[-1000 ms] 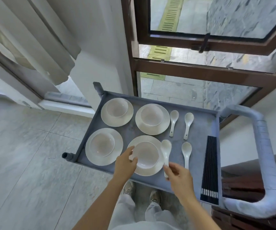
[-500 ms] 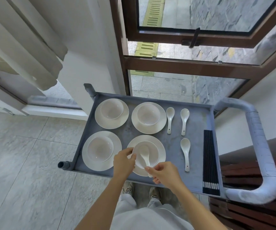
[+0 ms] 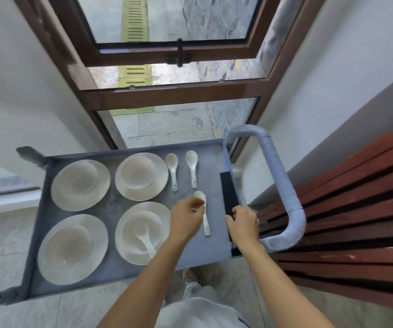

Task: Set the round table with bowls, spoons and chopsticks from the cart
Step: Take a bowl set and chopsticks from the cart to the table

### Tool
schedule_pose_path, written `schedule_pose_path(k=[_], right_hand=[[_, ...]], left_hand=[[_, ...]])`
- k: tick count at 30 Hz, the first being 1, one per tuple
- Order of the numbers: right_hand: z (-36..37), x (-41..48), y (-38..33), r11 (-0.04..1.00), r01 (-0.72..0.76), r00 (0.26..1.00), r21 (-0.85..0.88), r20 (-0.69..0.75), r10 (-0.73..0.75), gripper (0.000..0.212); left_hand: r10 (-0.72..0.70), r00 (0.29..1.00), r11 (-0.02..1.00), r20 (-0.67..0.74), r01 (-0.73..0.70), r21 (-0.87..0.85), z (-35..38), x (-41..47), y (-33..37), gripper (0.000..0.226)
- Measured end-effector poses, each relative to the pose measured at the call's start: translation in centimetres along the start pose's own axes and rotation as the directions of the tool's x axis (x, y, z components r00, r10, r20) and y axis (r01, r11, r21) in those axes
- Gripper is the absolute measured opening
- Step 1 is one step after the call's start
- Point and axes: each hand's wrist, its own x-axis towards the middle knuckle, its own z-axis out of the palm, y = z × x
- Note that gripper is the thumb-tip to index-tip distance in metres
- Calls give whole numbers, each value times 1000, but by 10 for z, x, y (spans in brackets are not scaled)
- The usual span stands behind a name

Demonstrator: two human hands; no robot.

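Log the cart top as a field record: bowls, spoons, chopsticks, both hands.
cart: grey metal cart tray, blue-wrapped handle at right
bowls: four white ceramic bowls, each on a white round plate
spoon in bowl: one white ceramic spoon, in near-right bowl
loose spoons: three; two far, one near
chopsticks: black chopstick bundle, right edge
left hand: over near loose spoon, grip unclear
right hand: over chopsticks, grip unclear

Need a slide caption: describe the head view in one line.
Left hand over a white ceramic spoon, right hand on black chopsticks, on a grey cart carrying four white bowls.
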Motion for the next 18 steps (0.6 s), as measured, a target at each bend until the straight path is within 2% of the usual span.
schedule_pose_path(k=[3,6,9,11,16,18], right_hand=[[2,0,8,1000,-22,998,-20,53,23,4],[5,4,13,999,-35,998,-37,57,37,9],[4,5,10,998,-51,997,-28,54,52,15],[5,2,7,998,-61,996,-6,57,62,21],[9,0,1,973,-119,986,199,140,92,13],[10,0,-1,958,-158,983,238,134,128,19]], left_hand=[[-141,971,987,192,152,-44,55,8,17,28],[-230,943,971,239,238,-6,87,10,16,35],[-299,935,950,188,311,-33,101,11,10,30],[-342,925,931,165,358,-73,104,12,7,36],[-372,916,913,150,390,-120,105,14,4,40],[-407,903,894,137,424,-143,104,16,2,40]])
